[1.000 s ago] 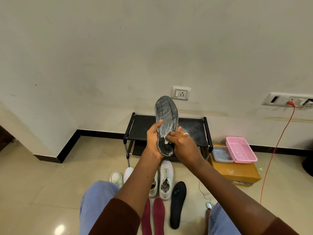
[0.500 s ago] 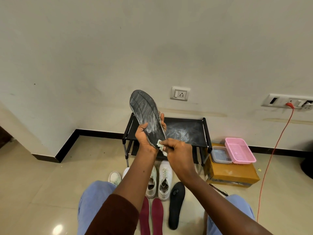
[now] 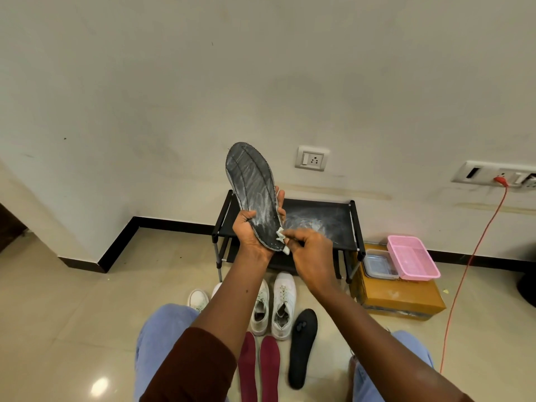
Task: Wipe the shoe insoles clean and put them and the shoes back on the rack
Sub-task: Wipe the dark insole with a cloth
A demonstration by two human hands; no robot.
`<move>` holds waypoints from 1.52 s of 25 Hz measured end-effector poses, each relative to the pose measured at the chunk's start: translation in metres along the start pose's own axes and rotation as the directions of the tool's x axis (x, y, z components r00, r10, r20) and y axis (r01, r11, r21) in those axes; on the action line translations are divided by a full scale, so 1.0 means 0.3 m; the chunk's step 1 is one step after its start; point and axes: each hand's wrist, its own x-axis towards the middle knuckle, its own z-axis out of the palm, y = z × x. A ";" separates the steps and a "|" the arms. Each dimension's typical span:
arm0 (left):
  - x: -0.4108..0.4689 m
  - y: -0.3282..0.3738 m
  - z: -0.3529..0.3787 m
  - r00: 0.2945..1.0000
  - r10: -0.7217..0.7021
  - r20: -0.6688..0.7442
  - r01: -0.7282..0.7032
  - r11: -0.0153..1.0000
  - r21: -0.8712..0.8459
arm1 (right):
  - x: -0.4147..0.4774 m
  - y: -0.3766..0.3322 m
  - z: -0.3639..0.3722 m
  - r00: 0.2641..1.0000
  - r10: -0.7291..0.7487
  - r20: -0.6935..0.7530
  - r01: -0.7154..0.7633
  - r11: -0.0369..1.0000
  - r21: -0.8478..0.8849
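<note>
Your left hand (image 3: 252, 237) grips the grey insole (image 3: 251, 181) by its heel, thumb on one edge and fingers wrapped behind. That stands the dusty face toe-up and turned towards you, open for wiping. Your right hand (image 3: 313, 253) pinches a small white wipe (image 3: 280, 235) against the heel's right edge, where pale streaks show. The black shoe rack (image 3: 319, 216) stands behind, by the wall, its top shelf smeared white. On the floor near its front edge, 2 white sneakers (image 3: 285, 303), 2 maroon insoles (image 3: 269, 369) and 1 black insole (image 3: 303, 343) lie within reach.

Head view, downward (near hands (image 3: 285, 240))
</note>
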 end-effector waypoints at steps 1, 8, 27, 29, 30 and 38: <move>0.002 -0.002 -0.008 1.000 0.011 -0.004 -0.011 1.000 -0.027 | -0.017 0.005 0.005 1.000 -0.002 -0.004 0.002 1.000 0.001; 0.006 0.003 -0.020 0.997 0.071 0.023 -0.069 0.994 -0.080 | -0.053 0.003 -0.019 0.993 0.093 0.067 -0.098 0.993 0.066; 0.011 0.015 -0.009 0.993 0.114 0.039 -0.112 0.993 -0.039 | -0.011 0.018 -0.061 0.907 0.360 0.220 -0.408 0.612 0.678; 0.010 0.009 -0.032 0.998 0.055 0.041 -0.054 0.998 -0.009 | -0.001 0.019 -0.065 0.912 0.332 0.242 -0.407 0.645 0.647; 0.006 0.000 -0.034 1.000 -0.011 0.029 0.010 1.000 0.026 | 0.005 0.018 -0.065 0.919 0.309 0.243 -0.392 0.672 0.628; -0.039 -0.043 0.018 0.977 -0.181 -0.111 0.211 0.891 0.402 | 0.076 -0.016 -0.064 0.941 0.288 0.178 -0.327 0.636 0.699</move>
